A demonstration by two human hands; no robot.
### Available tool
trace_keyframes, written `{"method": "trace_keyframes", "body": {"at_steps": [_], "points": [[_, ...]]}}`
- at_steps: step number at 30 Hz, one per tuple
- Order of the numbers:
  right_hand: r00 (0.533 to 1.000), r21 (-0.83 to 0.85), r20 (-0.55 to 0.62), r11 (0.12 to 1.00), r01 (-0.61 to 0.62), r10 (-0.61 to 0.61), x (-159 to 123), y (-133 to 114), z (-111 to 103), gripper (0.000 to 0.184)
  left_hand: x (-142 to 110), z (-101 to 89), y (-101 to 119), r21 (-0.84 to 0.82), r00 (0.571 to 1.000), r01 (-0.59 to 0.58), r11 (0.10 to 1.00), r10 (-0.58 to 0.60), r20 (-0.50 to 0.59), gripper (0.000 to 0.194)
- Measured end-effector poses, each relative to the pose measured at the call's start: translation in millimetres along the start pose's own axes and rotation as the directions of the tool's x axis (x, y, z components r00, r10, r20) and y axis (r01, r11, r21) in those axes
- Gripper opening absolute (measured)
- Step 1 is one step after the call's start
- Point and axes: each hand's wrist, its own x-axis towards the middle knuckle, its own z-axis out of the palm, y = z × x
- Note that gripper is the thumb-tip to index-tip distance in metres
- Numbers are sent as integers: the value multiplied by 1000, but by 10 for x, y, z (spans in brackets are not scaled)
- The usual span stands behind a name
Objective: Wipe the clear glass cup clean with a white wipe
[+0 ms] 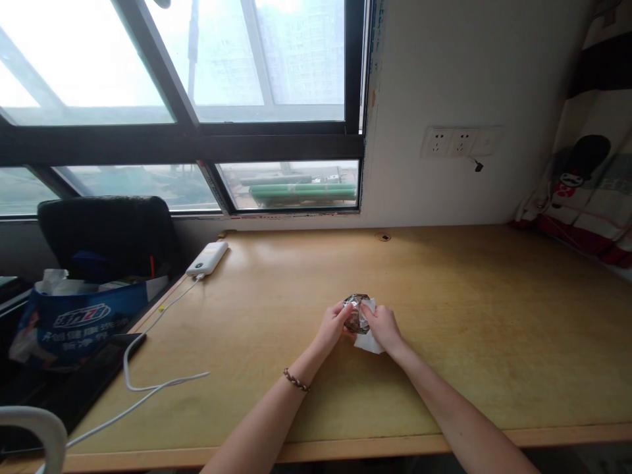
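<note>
Over the middle of the wooden table, my two hands meet at a small, shiny, faceted glass dish (354,323) that looks like an ashtray. My left hand (334,324) is closed on its left side, thumb on top. On the other side, my right hand (384,327) pinches a white tissue (368,342) against the dish, with the thumb pressing near its centre. Part of the tissue hangs below the right fingers. Fingers under the dish are hidden.
A white power bank (208,259) with a white cable (148,388) lies at the table's left. Beyond that edge are a blue bag (81,322) and a black chair (106,230). A wall socket (451,142) and a curtain (592,164) are at the right.
</note>
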Motion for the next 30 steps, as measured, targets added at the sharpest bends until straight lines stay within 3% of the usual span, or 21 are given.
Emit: {"method": "trace_keyframes", "body": {"at_steps": [2,5,7,14,18,22,26,30], "points": [[999,-48,-27,998,-33,32,4,14,15,57,0,18,32,-58,998,-45,997,47,37,50],[996,-60,-11,994,-93,93,23,13,10,60,-13,39,99,-128,985,-71,989,90,146,85],[992,-31,27,992,-125,126,37,-5,-13,59,-20,38,120,-123,979,-82,989,103,176,93],[996,-41,80,999,-30,34,15,-96,-94,38,-4,1,-57,-76,995,23,997,-16,98,53],[996,-227,71,973,-33,51,-27,-109,-87,47,15,5,-103,26,999,-31,999,30,38,50],[991,-343,26,933,-112,129,-34,-92,-69,55,24,7,-15,-42,988,-78,996,83,128,53],[993,-235,13,966,-108,114,-9,-72,-59,58,5,15,55,-177,981,-117,977,141,130,67],[999,-37,38,999,12,-11,-1,-89,-72,45,-21,13,40,-185,989,-49,981,73,128,47]]}}
